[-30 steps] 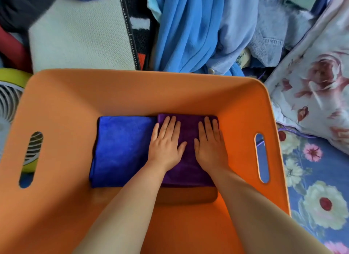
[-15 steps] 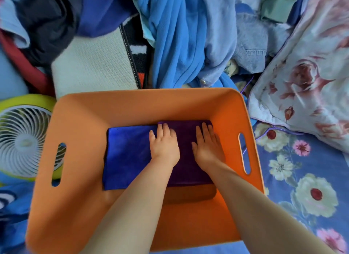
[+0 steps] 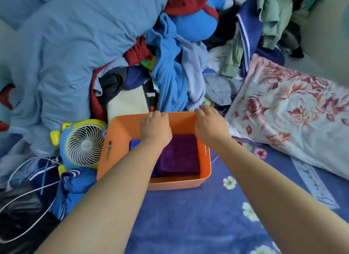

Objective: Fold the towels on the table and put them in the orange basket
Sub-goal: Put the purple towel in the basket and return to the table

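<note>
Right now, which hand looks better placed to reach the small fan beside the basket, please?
Probably the left hand: it rests on the orange basket's far rim nearer the fan; the right hand is at the opposite end.

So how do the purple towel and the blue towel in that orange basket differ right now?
The folded purple towel is mostly in view, lying on the right side of the orange plastic basket; the folded blue towel lies on the left side, and only a small corner of it shows past the left forearm. The purple one is dark and dull, the blue one bright. Both lie flat in the basket, and neither is touched by a hand.
</note>
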